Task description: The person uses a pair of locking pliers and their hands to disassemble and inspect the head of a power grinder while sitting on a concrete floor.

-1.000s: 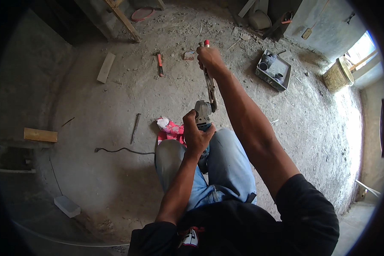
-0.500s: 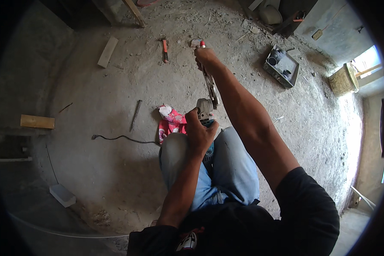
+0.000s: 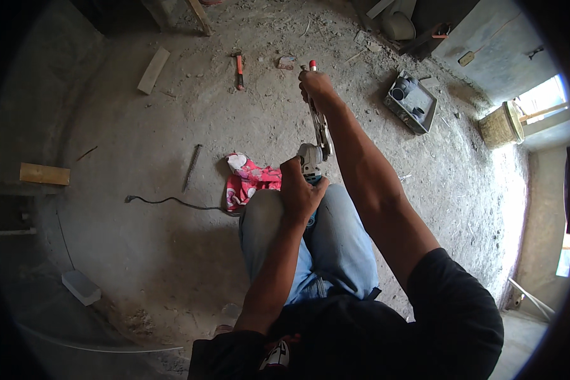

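One grinder in the left hand, one plier-like tool in the right

On my feed, one angle grinder (image 3: 310, 155) is grasped by the left hand (image 3: 301, 190), its grey head showing just beyond the fingers and its teal body running between two denim knees (image 3: 342, 218). I see the right hand (image 3: 316, 85) beyond the grinder, clenched around one long metal plier-like tool (image 3: 320, 126); the tool's near end sits at the right side of the grinder's head, though I can't tell whether they touch.

Taking the grinder as my landmark, I count one pink patterned cloth (image 3: 253, 180) just to its left, then one dark rod (image 3: 192, 168) and one black cord (image 3: 171, 200) farther left. One red-handled hammer (image 3: 239, 71) lies beyond it to the left. Well apart, beyond it to the right, I have one tray (image 3: 402, 120) holding at least two dark pipe fittings (image 3: 398, 94), and one bucket (image 3: 500, 125).
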`<state>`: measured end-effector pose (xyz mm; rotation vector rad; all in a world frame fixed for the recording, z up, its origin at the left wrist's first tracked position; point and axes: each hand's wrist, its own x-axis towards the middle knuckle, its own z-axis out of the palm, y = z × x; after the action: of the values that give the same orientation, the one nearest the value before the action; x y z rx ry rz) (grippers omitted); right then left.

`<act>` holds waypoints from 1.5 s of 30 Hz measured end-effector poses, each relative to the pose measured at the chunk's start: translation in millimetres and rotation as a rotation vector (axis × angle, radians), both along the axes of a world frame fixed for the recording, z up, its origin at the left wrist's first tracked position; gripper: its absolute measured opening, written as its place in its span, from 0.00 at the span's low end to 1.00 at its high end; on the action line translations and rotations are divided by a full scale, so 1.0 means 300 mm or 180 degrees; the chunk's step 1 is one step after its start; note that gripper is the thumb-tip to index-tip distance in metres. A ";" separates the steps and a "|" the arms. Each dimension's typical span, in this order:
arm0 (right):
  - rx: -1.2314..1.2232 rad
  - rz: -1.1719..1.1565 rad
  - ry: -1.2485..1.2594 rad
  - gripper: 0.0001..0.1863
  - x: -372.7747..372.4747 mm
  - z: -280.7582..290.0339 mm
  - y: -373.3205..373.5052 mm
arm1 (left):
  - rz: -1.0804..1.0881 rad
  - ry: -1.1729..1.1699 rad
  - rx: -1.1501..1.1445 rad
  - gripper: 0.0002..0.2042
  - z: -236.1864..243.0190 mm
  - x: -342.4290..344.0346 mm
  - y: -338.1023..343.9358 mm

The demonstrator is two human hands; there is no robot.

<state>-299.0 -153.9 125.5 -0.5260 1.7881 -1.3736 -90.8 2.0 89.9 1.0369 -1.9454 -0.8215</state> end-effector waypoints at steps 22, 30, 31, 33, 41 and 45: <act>0.0283 -0.0272 -0.0408 0.10 -0.008 -0.007 -0.051 | 0.0166 -0.0212 0.0362 0.30 0.039 0.015 -0.035; 0.0299 0.0005 -0.0470 0.11 0.034 -0.070 -0.091 | 0.0243 -0.0340 0.0413 0.31 0.034 0.045 -0.038; 0.0306 0.0036 -0.0387 0.11 0.035 -0.074 -0.088 | 0.0249 -0.0364 0.0239 0.31 0.028 0.046 -0.034; 0.0323 0.0079 -0.0288 0.11 0.030 -0.081 -0.073 | 0.0234 -0.0345 0.0288 0.31 0.018 0.042 -0.021; 0.0184 -0.0036 -0.0364 0.12 0.018 -0.024 -0.023 | 0.0138 -0.0126 0.0360 0.30 0.022 -0.003 -0.008; 0.0095 -0.0060 -0.0413 0.11 -0.019 -0.005 0.013 | 0.0159 -0.0168 0.0327 0.30 0.022 -0.026 0.007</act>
<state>-304.7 -150.0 123.9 -0.3959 1.7096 -1.3605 -98.6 4.2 96.6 1.1741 -1.9299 -0.8819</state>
